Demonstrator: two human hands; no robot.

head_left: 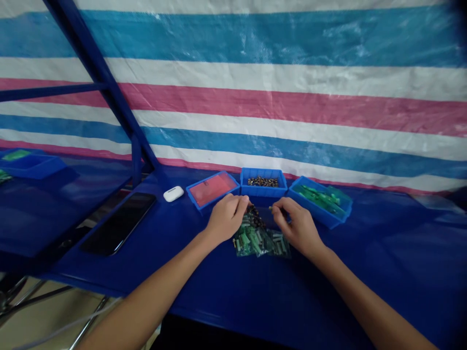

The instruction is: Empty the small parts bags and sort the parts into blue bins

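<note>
Head view: what does each hand hold?

Right hand (297,227): thumb and forefinger pinched narrowly on a small part (271,208), too small to identify. Left hand (225,218): fingertips (242,201) drawn close together; whether they grip anything cannot be told.

What lies between the hands?

A heap of dark metal fittings (256,217) lies just below the fingertips. It touches a spread of green components (260,241) with silver ends, on the side nearer the wearer.

And around them?

Three blue bins stand in a row beyond the hands on the blue-covered table (365,272): at left, a red-lined bin (211,188); at centre, a bin of bronze-coloured fittings (262,182); at right, a bin of green parts (320,200). Further left lie a white earbud case (173,193) and a black smartphone (118,223). Behind everything hang a striped tarpaulin (255,102) and a blue steel frame (98,73).
</note>
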